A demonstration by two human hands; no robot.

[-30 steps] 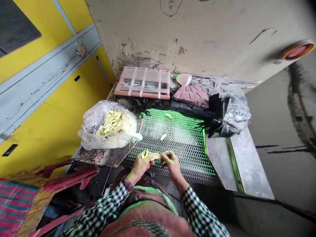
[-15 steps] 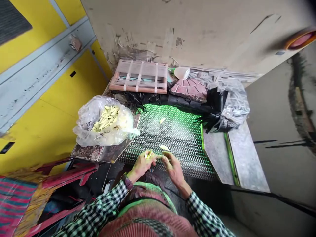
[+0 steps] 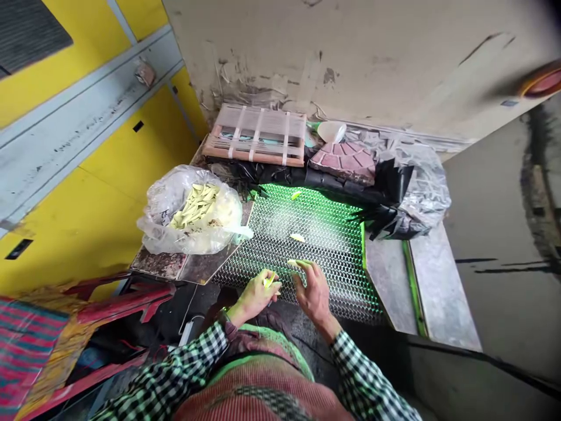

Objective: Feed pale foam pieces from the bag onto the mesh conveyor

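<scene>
My left hand is closed around a few pale yellow, leaf-shaped pieces, held over the near edge of a metal mesh conveyor belt. To its right, my right hand reaches over the belt with thumb and forefinger apart. At its fingertips is a single pale piece; whether the fingers touch it I cannot tell. Further up the belt lies another piece. The farthest piece sits in green light near the black strip curtain.
A clear plastic bag full of such pieces stands on the left ledge. Behind the belt are a wooden frame, a pinkish patterned slab and crumpled plastic. Grey metal plates flank the right side.
The pieces on the belt have moved away from me toward the curtain. My right hand has parted from the left, its fingers opening, and a new piece is at its fingertips.
</scene>
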